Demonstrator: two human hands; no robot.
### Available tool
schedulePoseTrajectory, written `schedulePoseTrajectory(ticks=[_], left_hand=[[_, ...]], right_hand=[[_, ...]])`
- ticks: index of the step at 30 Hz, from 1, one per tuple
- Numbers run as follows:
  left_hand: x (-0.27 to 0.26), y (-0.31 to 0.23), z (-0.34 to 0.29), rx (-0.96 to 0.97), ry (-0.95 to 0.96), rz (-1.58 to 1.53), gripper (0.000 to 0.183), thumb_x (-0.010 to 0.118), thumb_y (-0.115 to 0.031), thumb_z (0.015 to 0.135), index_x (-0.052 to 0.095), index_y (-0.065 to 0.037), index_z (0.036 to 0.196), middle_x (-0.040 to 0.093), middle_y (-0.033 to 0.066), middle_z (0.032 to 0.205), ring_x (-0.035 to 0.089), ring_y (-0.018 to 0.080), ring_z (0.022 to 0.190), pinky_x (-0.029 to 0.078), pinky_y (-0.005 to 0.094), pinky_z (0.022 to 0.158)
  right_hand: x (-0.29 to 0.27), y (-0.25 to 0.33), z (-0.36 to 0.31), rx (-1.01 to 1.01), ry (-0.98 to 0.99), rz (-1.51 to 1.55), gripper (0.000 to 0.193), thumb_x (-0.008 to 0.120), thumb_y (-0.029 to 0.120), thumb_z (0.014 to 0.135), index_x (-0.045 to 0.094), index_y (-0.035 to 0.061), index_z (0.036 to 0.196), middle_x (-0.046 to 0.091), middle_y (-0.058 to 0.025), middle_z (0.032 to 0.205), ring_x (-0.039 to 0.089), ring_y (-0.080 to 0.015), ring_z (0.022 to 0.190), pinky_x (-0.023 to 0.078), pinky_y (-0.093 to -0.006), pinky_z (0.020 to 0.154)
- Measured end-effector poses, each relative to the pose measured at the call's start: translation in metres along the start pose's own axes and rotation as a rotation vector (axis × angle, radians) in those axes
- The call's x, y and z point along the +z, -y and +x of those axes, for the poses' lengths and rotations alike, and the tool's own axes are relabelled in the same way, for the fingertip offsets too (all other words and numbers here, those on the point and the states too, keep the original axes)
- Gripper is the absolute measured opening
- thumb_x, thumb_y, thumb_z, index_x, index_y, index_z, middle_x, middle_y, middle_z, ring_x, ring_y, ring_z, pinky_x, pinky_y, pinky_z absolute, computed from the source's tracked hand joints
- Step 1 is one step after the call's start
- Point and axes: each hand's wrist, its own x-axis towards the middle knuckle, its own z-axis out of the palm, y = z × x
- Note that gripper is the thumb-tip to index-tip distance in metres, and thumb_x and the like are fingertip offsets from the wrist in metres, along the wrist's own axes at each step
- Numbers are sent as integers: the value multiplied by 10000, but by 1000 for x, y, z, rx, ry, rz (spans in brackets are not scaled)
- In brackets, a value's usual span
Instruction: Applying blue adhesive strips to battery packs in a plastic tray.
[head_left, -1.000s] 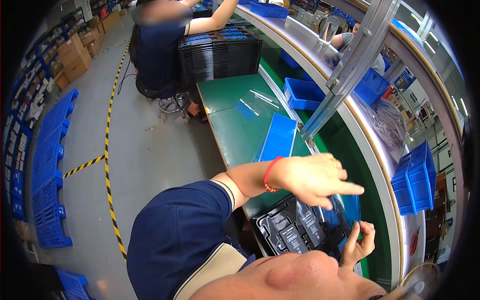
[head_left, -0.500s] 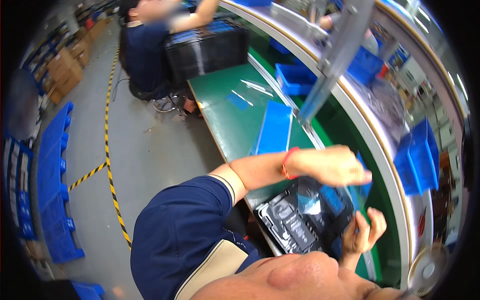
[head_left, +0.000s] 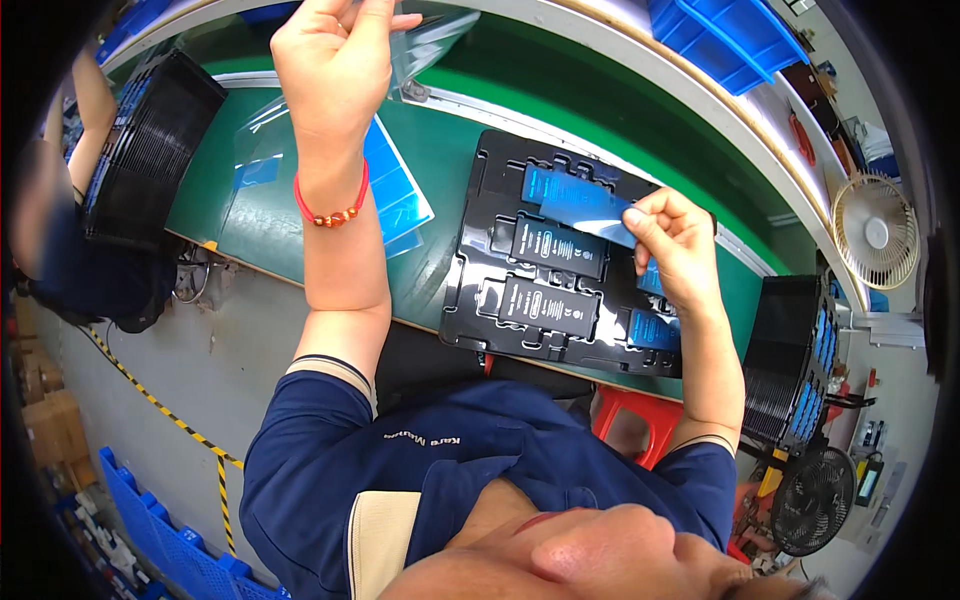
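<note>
A black moulded tray lies on the green bench, holding several flat black batteries. Some of them, such as the one at the tray's far side, carry a blue film. My right hand pinches a clear bluish film strip between thumb and forefinger, low over the tray; whether the strip touches the batteries is unclear. My left hand, with a red bracelet at the wrist, is raised at the far left. Its closed fingers hold a clear film sheet.
Blue film sheets lie on the green bench left of the tray. Stacked black trays stand at the right and left, a co-worker beside the latter. A blue bin and a fan are beyond.
The view has swung to the right. My left hand has moved from over the tray up and away to the far left. My right hand has closed on a film strip over the tray.
</note>
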Motion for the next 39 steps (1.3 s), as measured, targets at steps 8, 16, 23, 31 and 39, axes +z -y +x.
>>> schedulePoseTrajectory(ticks=[8,16,23,31,39], left_hand=[[17,-26,-8,-179,-41,461,280,530,29,904,559,66,1180,634,127,1091,671,172,845,553,209,617],[23,-30,-10,-193,3,526,260,538,28,901,577,65,1156,663,115,993,672,147,809,535,189,601],[25,-30,-10,-191,11,526,251,544,26,900,585,63,1144,665,113,1000,671,140,805,526,187,599],[29,-29,-11,-230,11,536,253,545,22,899,587,56,1147,664,121,1023,670,137,803,525,183,605],[31,-31,-11,-242,31,538,253,543,19,902,588,53,1148,667,116,1012,668,132,807,523,177,605]], right_hand=[[9,-13,-2,259,113,35,183,701,89,818,549,43,727,532,-13,566,425,-43,366,325,-186,321],[16,-17,1,288,139,15,133,678,56,820,581,25,736,551,-25,563,419,-45,352,291,-188,320],[15,-16,2,310,139,6,149,690,48,813,568,32,728,544,-21,563,405,-46,333,286,-183,302],[15,-16,2,319,138,-7,142,687,42,807,574,36,721,545,-25,558,400,-42,327,273,-178,300],[12,-18,4,346,161,86,137,685,38,802,574,33,723,550,-33,563,397,-45,318,271,-179,293]])
